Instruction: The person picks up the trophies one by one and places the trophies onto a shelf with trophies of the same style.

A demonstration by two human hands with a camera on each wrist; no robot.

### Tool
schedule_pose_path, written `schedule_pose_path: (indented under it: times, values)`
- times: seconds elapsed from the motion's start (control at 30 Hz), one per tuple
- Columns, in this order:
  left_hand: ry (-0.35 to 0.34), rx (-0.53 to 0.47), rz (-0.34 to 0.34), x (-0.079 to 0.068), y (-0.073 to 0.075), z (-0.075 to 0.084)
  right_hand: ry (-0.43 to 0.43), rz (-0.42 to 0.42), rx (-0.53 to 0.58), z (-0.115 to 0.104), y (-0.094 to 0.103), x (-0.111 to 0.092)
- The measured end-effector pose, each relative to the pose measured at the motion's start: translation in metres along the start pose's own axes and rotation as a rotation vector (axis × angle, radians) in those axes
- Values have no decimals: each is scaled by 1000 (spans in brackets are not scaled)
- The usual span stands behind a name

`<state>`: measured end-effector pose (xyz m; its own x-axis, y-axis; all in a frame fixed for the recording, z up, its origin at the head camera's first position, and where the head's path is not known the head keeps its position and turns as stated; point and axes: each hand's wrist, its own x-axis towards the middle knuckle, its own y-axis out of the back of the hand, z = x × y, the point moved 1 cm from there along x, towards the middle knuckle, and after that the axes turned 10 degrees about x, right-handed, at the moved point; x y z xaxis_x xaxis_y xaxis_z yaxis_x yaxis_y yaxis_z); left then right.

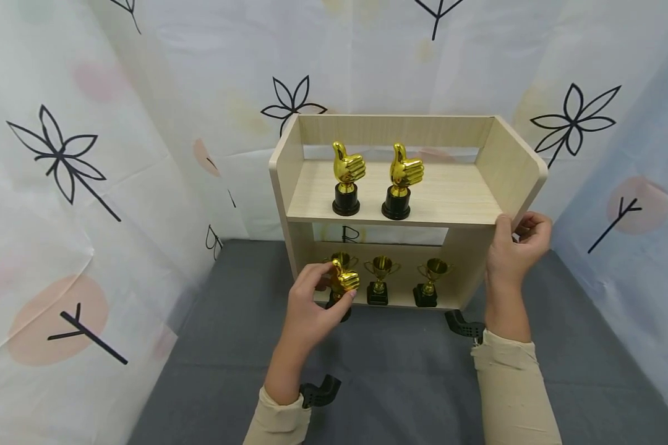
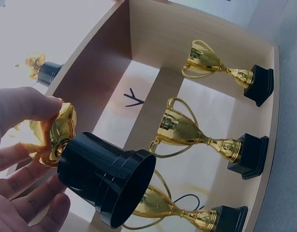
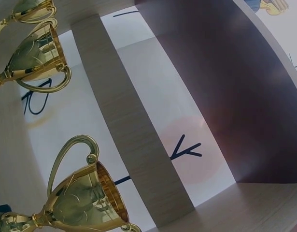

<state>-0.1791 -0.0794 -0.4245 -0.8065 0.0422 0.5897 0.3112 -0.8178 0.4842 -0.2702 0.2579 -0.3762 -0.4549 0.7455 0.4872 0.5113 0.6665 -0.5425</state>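
Note:
My left hand [image 1: 315, 301] grips a gold thumbs-up trophy [image 2: 109, 174] by its golden top, in front of the lower shelf. The left wrist view shows its black base tilted toward the camera. My right hand [image 1: 516, 248] holds the right side of the small wooden shelf [image 1: 395, 223], thumb on the front edge. Two more thumbs-up trophies, a left one [image 1: 346, 179] and a right one [image 1: 402, 180], stand upright on the upper board. Gold cup trophies stand in a row below: a right cup [image 1: 432, 281], a middle cup [image 1: 380, 279] and a left cup [image 1: 342, 258], partly hidden behind the held trophy.
The shelf stands on a dark grey tabletop [image 1: 389, 371]. Behind and beside it hangs a pale cloth backdrop [image 1: 211, 86] with leaf drawings. High side panels [image 1: 514, 164] bound the upper board at both ends.

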Motion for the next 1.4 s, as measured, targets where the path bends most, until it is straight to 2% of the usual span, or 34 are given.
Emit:
schedule_pose_path:
  times: [0.2, 0.43, 0.7, 0.97, 1.4]
  values:
    - [-3, -20, -25, 2, -4, 5, -12, 13, 0, -4, -3, -2]
    - [-29, -25, -31, 7, -10, 10, -17, 17, 17, -28, -14, -12]
    - [-47, -58, -65, 11, -16, 18, -21, 11, -4, -1, -2, -3]
    - [-90, -67, -68, 13, -23, 24, -25, 19, 0, -27, -14, -15]
    - [-102, -89, -110, 17, -31, 33, -22, 22, 21, -30, -14, -13]
